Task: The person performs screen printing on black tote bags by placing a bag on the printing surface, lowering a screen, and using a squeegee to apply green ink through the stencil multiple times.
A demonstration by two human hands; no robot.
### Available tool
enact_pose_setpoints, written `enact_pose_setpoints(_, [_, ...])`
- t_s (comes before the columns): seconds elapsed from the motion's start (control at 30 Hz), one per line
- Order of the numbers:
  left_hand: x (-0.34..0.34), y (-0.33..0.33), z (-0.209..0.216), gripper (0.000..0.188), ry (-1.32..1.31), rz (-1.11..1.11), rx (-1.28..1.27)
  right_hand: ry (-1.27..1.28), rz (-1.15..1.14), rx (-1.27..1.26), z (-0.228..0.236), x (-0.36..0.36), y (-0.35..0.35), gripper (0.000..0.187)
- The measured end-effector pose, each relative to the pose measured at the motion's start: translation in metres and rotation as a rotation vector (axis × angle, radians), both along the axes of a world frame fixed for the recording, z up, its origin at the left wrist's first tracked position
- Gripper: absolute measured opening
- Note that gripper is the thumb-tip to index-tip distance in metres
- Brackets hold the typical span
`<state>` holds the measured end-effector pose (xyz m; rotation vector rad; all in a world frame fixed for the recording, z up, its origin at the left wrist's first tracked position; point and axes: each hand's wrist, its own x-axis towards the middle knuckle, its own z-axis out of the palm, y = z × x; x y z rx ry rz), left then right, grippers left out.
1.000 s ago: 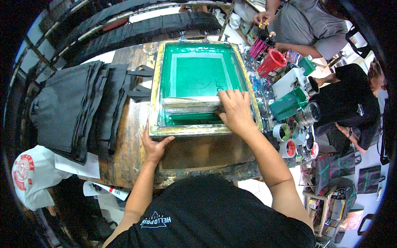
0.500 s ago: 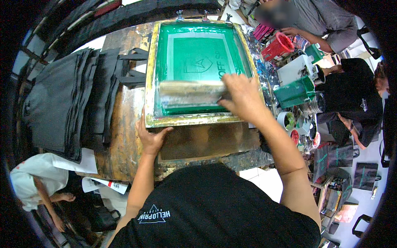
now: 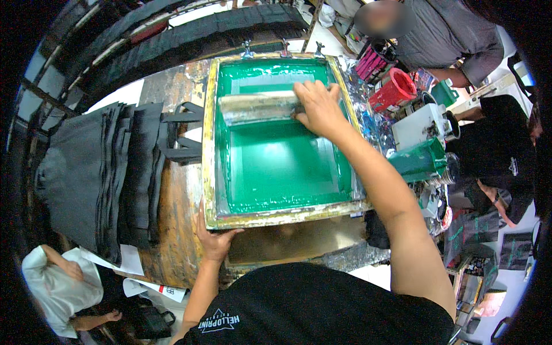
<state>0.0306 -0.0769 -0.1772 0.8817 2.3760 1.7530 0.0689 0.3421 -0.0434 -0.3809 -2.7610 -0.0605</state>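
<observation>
A screen printing frame (image 3: 210,138) with a yellowed rim lies on the worktable, its mesh covered with wet green ink (image 3: 279,167). My right hand (image 3: 321,108) grips the right end of a wide squeegee (image 3: 253,108), which stands across the far half of the mesh. The squeegee's blade edge meets the ink. At the frame's near left corner, my left hand (image 3: 216,241) holds on, with the thumb along the near edge and the fingers along the left side. Several clamps (image 3: 284,49) sit at the frame's far edge.
Black fabric bags (image 3: 80,167) are stacked on the left, straps toward the frame. On the right stand a red ink tub (image 3: 394,89), a green container (image 3: 418,161) and a white container (image 3: 417,126). Other people are at the far right and lower left.
My right hand has pushed the squeegee from the near end to the far half of the mesh. The design seen through the mesh no longer shows. My left hand keeps the corner.
</observation>
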Motion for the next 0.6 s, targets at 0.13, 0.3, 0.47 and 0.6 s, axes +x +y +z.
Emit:
enact_pose_setpoints(0.13, [-0.004, -0.001, 0.004, 0.13, 0.079, -0.02, -0.063, -0.044, -0.014, -0.012, -0.01, -0.064, 0.065, 0.069])
enact_pose_setpoints(0.3, [-0.003, 0.004, 0.022, 0.127, 0.211, 0.004, -0.096, -0.209, -0.004, -0.068, -0.003, -0.127, 0.116, 0.068])
enact_pose_setpoints(0.47, [-0.009, -0.006, 0.035, 0.117, 0.42, 0.053, -0.533, -0.241, 0.004, -0.078, 0.012, -0.133, 0.128, 0.066])
enact_pose_setpoints(0.6, [-0.007, -0.006, 0.049, 0.112, 0.457, 0.059, -0.771, 0.013, -0.02, 0.016, 0.0, -0.117, 0.106, 0.06])
